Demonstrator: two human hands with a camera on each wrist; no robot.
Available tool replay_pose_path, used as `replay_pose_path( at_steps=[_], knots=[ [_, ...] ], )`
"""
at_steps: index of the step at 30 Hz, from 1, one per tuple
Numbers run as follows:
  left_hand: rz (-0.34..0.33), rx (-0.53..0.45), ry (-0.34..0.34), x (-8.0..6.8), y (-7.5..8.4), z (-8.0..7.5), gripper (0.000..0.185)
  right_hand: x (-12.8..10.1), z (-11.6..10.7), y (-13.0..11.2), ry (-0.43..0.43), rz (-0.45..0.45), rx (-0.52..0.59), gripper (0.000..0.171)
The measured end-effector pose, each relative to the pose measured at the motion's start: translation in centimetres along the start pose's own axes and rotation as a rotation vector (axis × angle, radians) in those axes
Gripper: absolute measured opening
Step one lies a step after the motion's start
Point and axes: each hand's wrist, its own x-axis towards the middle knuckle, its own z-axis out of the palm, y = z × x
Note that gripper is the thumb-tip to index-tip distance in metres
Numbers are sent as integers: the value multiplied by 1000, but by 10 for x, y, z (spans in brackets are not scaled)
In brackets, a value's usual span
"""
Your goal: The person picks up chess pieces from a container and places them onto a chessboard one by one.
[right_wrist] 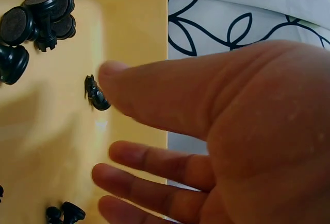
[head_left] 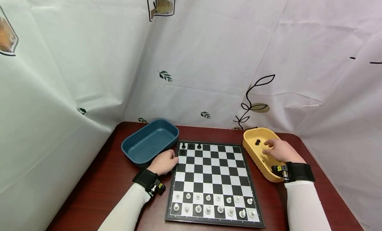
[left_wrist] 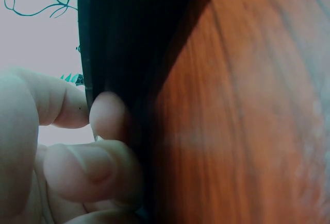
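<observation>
White pieces point(head_left: 213, 206) nearest, right hand point(head_left: 280, 150) fingers point(right_wrist: 149, 92) spread wide over black pieces point(right_wrist: 38, 20) in yellow tray point(head_left: 249, 146), left hand point(head_left: 164, 162) curled empty at chessboard point(head_left: 213, 178) edge.

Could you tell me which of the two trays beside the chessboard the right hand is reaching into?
The yellow tray, right of the chessboard; the right hand hovers over its black pieces. The blue tray looks empty.

Right hand point(right_wrist: 216, 131) (fingers straight), over yellow tray point(right_wrist: 129, 23), black chess pieces point(right_wrist: 38, 15) inside
</observation>
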Motion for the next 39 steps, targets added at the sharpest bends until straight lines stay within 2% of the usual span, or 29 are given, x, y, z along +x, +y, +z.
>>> replay_pose_path(
  at_steps=[4, 10, 27, 35, 39],
  knots=[
    [-4, 6, 0, 0, 0, 1, 25, 0, 1, 2, -62, 20, 15, 57],
    [-4, 4, 6, 0, 0, 1, 25, 0, 2, 1, -117, -27, 25, 63],
    [-12, 11, 1, 0, 1, 2, 26, 1, 15, -5, -187, -65, 43, 37],
    [2, 9, 5, -1, 0, 3, 26, 0, 20, -7, -196, -107, 71, 33],
    [6, 8, 10, -1, 0, 2, 25, 3, 19, -10, -205, -98, 77, 31]
  ],
)
